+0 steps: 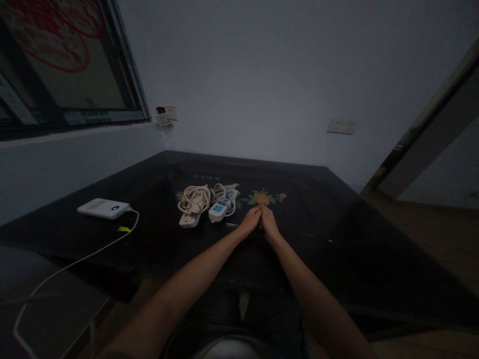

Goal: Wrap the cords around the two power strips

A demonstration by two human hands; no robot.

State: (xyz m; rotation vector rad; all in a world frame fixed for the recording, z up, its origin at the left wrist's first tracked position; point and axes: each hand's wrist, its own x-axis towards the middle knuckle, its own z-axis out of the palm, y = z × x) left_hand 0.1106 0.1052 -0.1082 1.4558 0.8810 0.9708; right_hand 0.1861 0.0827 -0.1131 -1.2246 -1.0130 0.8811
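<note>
My left hand (pixel 251 221) and my right hand (pixel 268 221) rest against each other on the dark glossy table, fingertips meeting. Both look closed, and I see nothing held in them. Just left of my left hand lies a white power strip (pixel 218 211) with a blue face, its white cord coiled on top. Beside it, farther left, is a cream power strip (pixel 190 219) with a thick cream cord bundled over it. Neither hand touches the strips.
A white device (pixel 104 208) with a pale cable (pixel 80 259) lies at the table's left, near a yellow tag (pixel 124 229). The table (pixel 299 259) has a painted flower (pixel 263 198) on top. Wall sockets (pixel 342 126) are beyond it, and a window (pixel 71 65) stands on the left.
</note>
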